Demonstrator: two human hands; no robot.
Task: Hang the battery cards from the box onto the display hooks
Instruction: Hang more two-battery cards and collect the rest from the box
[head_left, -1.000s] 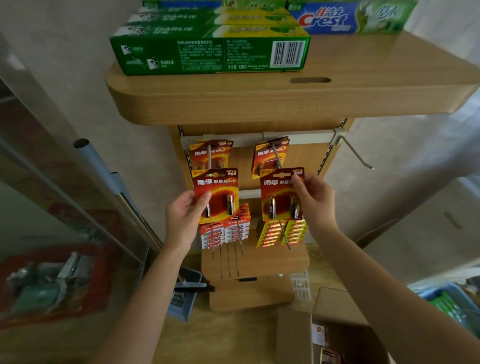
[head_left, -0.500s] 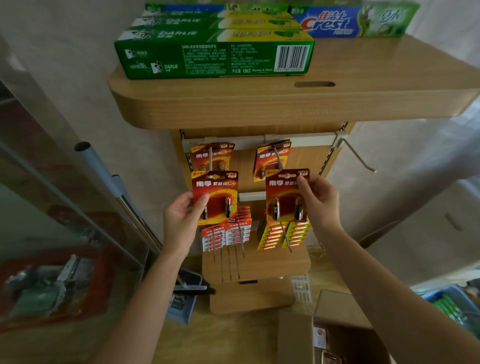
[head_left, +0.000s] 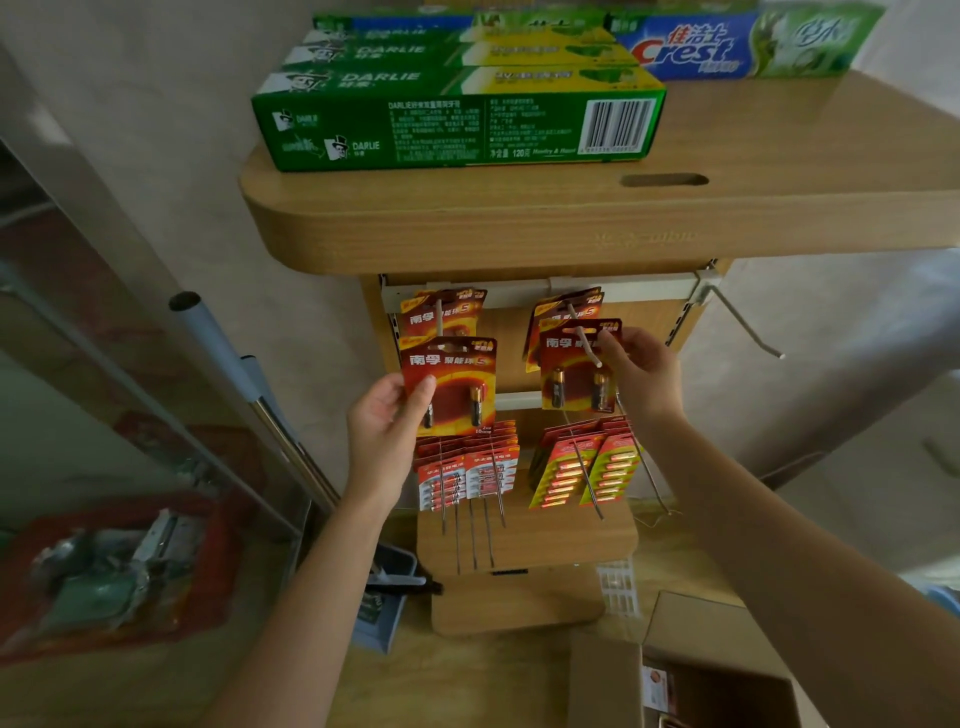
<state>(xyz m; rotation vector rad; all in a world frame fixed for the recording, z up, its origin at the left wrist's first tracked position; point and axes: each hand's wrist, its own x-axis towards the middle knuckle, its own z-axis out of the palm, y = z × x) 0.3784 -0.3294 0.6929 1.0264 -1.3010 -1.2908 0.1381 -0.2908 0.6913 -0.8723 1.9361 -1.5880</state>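
My left hand (head_left: 387, 415) holds a red battery card (head_left: 451, 387) by its left edge, just below the upper left display hook (head_left: 439, 318), where other red cards hang. My right hand (head_left: 641, 371) pinches a second red battery card (head_left: 576, 366) at its top right corner. The white tip of the upper right hook (head_left: 586, 343) pokes through that card's hang hole, in front of cards hung there before. The cardboard box (head_left: 711, 670) stands open at the bottom right.
Lower hooks carry packs of batteries, red and white (head_left: 467, 467) on the left, yellow (head_left: 582, 467) on the right. A bare hook (head_left: 748, 327) juts out at the rack's right side. Toothpaste boxes (head_left: 457, 124) lie on the wooden shelf (head_left: 571, 228) above. A metal pole (head_left: 244, 384) leans at left.
My right hand lifted its card up and onto the tip of the upper right hook. My left hand raised its card slightly toward the upper left hook.
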